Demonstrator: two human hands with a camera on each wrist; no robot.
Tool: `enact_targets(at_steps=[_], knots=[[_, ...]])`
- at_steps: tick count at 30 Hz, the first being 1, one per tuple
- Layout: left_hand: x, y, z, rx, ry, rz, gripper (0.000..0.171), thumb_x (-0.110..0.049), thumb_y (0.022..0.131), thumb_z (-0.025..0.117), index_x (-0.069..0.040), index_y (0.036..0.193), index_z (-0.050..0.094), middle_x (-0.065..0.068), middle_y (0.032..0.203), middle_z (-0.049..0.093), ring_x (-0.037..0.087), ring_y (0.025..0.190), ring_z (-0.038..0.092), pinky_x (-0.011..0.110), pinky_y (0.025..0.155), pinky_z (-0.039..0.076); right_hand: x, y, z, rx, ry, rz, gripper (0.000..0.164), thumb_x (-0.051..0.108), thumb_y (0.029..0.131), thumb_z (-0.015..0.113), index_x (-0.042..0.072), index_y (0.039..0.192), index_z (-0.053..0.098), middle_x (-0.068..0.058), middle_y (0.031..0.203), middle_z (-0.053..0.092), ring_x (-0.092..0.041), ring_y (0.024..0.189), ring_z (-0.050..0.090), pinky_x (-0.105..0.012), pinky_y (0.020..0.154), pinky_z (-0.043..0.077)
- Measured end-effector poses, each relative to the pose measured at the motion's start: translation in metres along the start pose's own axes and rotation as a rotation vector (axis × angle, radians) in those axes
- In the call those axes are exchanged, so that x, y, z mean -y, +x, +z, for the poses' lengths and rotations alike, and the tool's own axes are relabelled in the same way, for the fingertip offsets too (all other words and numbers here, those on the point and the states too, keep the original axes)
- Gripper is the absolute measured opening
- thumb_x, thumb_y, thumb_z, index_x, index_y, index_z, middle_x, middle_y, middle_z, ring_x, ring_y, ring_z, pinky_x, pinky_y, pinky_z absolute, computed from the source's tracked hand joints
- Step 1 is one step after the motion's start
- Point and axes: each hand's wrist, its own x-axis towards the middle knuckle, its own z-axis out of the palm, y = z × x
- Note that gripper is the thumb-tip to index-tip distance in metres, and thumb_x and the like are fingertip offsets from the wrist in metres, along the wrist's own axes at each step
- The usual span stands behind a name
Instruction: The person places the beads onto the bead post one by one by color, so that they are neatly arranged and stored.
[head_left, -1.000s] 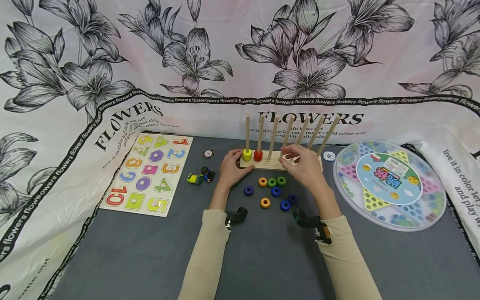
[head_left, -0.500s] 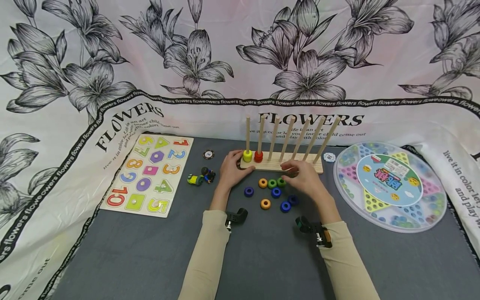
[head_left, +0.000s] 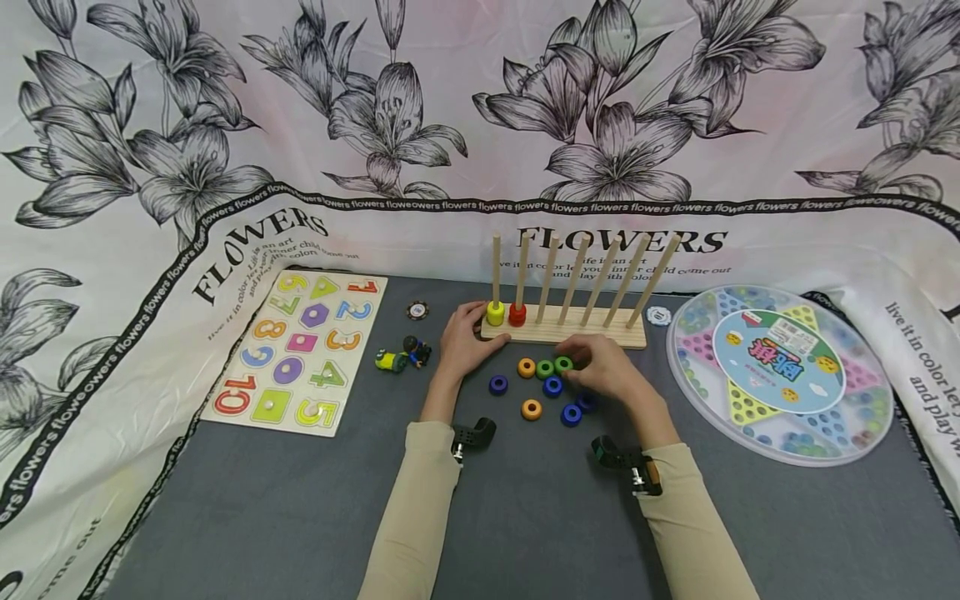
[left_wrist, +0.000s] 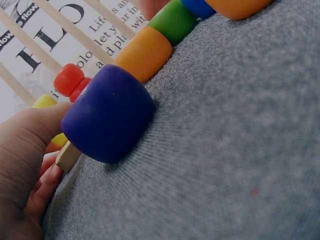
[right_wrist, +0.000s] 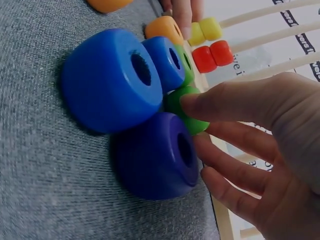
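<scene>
A wooden peg stand [head_left: 540,332] with several upright pegs sits before me. Yellow beads [head_left: 495,313] and red beads [head_left: 517,314] are threaded on its two leftmost pegs. My left hand [head_left: 463,342] grips the stand's left end, thumb at the front. In the right wrist view, my right hand [right_wrist: 265,135] pinches a green bead [right_wrist: 187,107] between thumb and fingers, low on the cloth. Beside it lie another green bead [head_left: 544,368], an orange bead [head_left: 527,367] and a blue bead [head_left: 552,386]. A dark purple bead [left_wrist: 110,115] lies near my left thumb.
More loose beads, one orange [head_left: 531,408] and one blue [head_left: 571,414], lie nearer me. At left are a number puzzle board [head_left: 307,350], small toy figures [head_left: 401,354] and a dark chip [head_left: 417,310]. A round Chinese checkers box [head_left: 780,375] lies right, near a pale chip [head_left: 658,315].
My right hand has come down from the stand's pegs toward me and closed its fingertips on the right-hand green bead. The left hand stays on the stand's end.
</scene>
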Motion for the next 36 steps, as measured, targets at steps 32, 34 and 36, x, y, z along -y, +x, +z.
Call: enact_targets(at_steps=[32,34,36], knots=[[0.003,0.001,0.001,-0.008,0.003,0.008,0.066,-0.031,0.082,0.082,-0.005,0.138,0.058,0.011,0.14,0.05,0.027,0.122,0.05,0.033,0.095,0.052,0.034,-0.003,-0.019,-0.294,0.042,-0.045,0.034,0.004,0.089,0.071,-0.003,0.121,0.065,-0.021,0.116,0.067,-0.037,0.101,0.066,-0.05,0.085,0.055],[0.002,0.001,0.001,-0.007,0.002,0.006,0.066,-0.031,0.083,0.082,-0.005,0.138,0.058,0.011,0.14,0.05,0.027,0.122,0.05,0.033,0.095,0.052,0.041,-0.003,-0.022,-0.35,0.035,-0.07,0.033,0.004,0.088,0.072,-0.003,0.119,0.067,-0.021,0.114,0.068,-0.037,0.098,0.067,-0.051,0.082,0.055],[0.002,0.001,0.001,-0.006,0.004,0.007,0.066,-0.031,0.083,0.081,-0.005,0.138,0.058,0.011,0.139,0.05,0.027,0.121,0.05,0.032,0.095,0.052,0.047,-0.003,-0.026,-0.402,0.025,-0.104,0.031,0.004,0.087,0.073,-0.002,0.117,0.068,-0.021,0.111,0.068,-0.037,0.096,0.067,-0.05,0.079,0.055]])
